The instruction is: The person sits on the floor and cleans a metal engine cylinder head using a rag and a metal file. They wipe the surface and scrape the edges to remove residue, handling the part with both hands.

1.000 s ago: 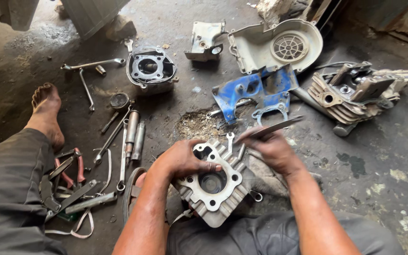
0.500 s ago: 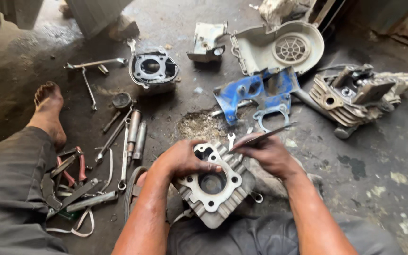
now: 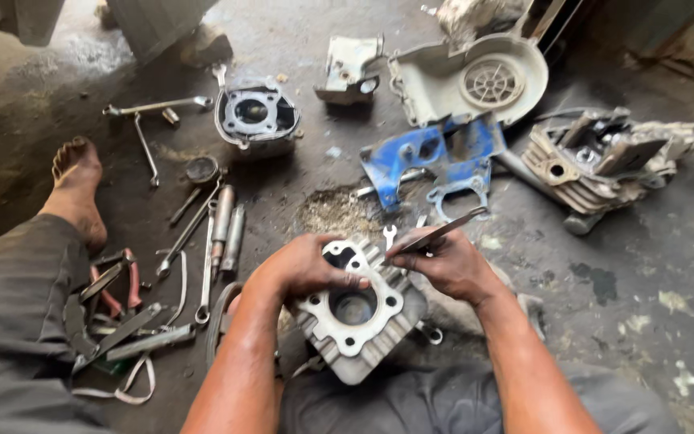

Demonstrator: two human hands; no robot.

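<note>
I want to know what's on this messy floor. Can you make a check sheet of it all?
Surface: grimy concrete floor, oil stains.
Job's things: grey finned cylinder on the lap; flat blade over its top.
Clutter: wrenches, red pliers, second cylinder, blue bracket, fan cover, engine head.
Grippers: left hand steadies the cylinder; right hand holds the blade.
Cables: white strap by the knee.
Surroundings: bare foot, grey trousers.
</note>
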